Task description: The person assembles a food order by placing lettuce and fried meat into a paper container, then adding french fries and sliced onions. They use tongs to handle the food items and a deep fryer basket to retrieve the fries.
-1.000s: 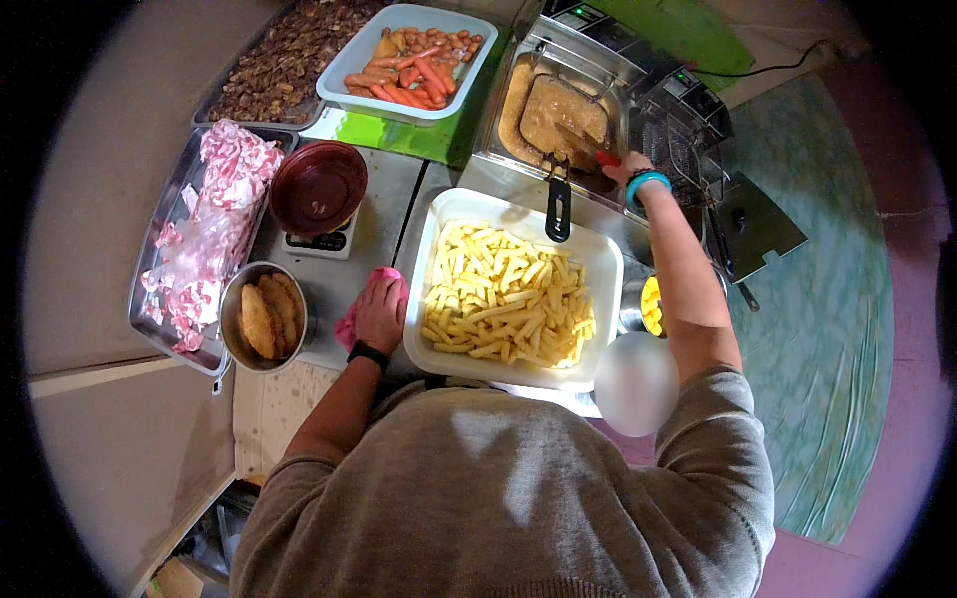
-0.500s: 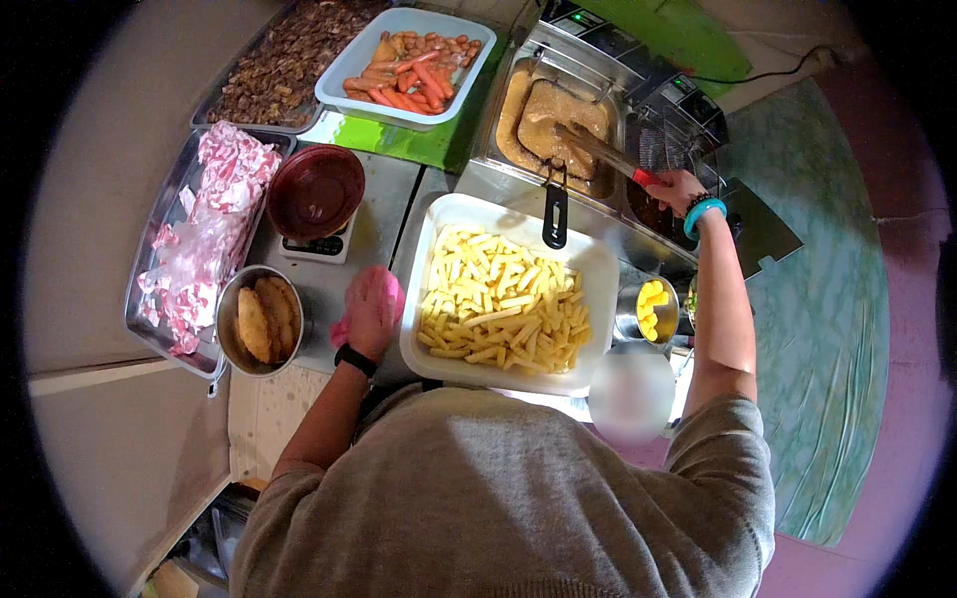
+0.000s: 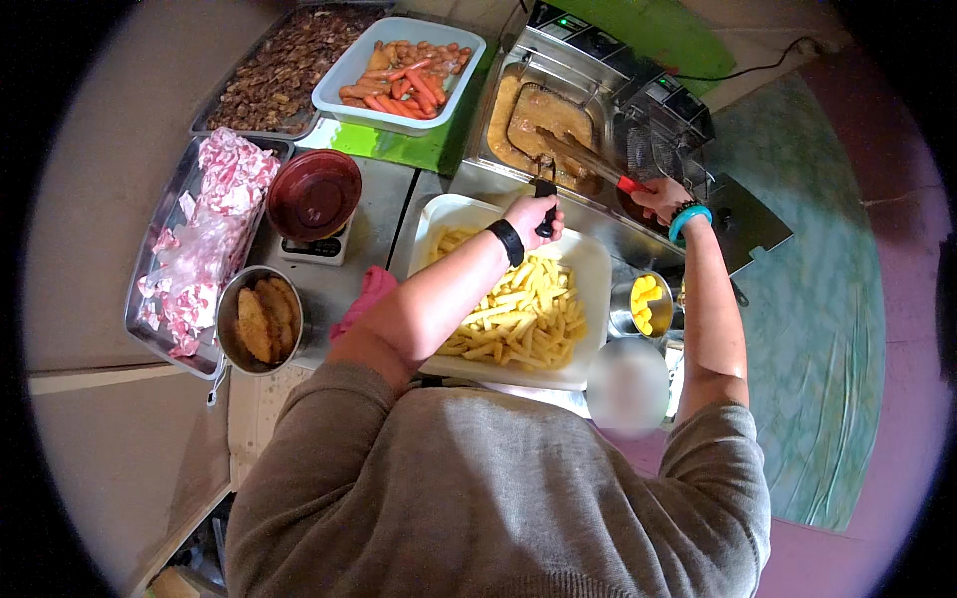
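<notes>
Fryer basket (image 3: 543,125) sits in the oil, its black handle (image 3: 544,204) gripped by the left hand (image 3: 530,212) to steady it, while the right hand (image 3: 660,194) holds what look like tongs (image 3: 588,159) over it.

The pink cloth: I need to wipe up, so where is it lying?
In the head view the pink cloth lies on the counter left of the white tray of fries, partly under the person's left forearm, with the round metal bowl of breaded pieces further left.

Red bowl (image 3: 316,194), sausage tray (image 3: 399,70), cutlets (image 3: 261,321).
</notes>
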`<control>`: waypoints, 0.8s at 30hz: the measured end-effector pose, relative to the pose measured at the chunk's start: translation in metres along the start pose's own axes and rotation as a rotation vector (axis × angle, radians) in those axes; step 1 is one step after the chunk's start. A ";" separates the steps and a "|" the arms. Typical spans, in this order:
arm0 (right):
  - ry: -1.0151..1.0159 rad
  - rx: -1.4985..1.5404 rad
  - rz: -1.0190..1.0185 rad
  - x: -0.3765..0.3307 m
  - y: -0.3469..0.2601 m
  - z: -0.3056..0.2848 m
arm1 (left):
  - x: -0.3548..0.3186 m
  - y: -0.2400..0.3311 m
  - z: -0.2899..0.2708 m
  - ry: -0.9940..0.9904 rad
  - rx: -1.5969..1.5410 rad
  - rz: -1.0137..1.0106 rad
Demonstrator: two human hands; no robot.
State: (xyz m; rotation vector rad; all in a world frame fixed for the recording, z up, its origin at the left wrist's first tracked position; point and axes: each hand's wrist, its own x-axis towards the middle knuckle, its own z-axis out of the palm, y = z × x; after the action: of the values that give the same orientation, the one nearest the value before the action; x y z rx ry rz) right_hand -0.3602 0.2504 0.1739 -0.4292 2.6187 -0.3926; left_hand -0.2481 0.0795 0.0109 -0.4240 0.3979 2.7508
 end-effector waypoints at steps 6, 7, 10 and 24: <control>0.178 0.015 -0.006 0.013 0.026 0.001 | -0.044 -0.013 -0.010 -0.063 0.263 0.106; 0.201 0.003 -0.004 0.023 0.029 0.005 | -0.048 -0.016 -0.014 -0.071 0.296 0.122; 0.242 -0.008 -0.040 0.044 0.029 0.030 | -0.063 -0.021 -0.023 -0.058 0.422 0.163; 0.356 -0.473 -0.114 0.019 0.018 -0.015 | -0.075 -0.027 -0.041 -0.069 0.474 0.214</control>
State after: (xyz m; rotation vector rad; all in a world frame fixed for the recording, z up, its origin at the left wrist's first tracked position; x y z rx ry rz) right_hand -0.3871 0.2627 0.1735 -0.7201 3.0413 0.1413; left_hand -0.1609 0.0703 -0.0072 -0.1697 1.0993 2.7316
